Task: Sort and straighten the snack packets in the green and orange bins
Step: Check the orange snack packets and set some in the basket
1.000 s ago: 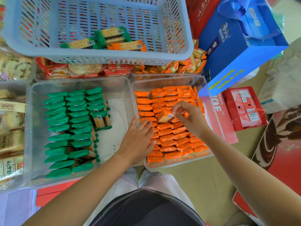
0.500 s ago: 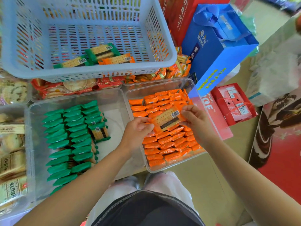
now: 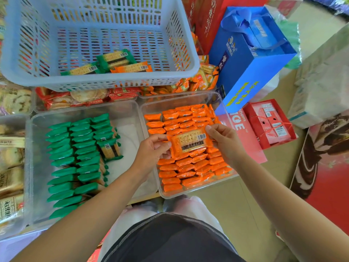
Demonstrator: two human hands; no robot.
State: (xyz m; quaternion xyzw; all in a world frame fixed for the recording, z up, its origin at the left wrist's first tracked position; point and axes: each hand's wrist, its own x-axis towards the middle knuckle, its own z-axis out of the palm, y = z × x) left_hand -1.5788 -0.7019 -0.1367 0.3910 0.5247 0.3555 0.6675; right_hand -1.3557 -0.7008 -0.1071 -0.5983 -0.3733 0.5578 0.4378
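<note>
Mostly sorted, at a guess: tidy on-edge rows in green bin [image 3: 128, 133] and orange bin [image 3: 188, 192], bar one green packet [image 3: 110, 150] lying flat on its row. Over the orange rows, an orange packet [image 3: 188, 144] held face-up, pinched at its left edge by left hand [image 3: 151, 150] and at its top right corner by right hand [image 3: 224, 140], with fingers curled. Farther back, three packets [image 3: 117, 61] left in the basket [image 3: 113, 80], yet to sort.

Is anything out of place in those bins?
Yes: in the green bin one green packet lies flat, face up, while its neighbours stand on edge. The left hand and right hand hold an orange packet.
</note>
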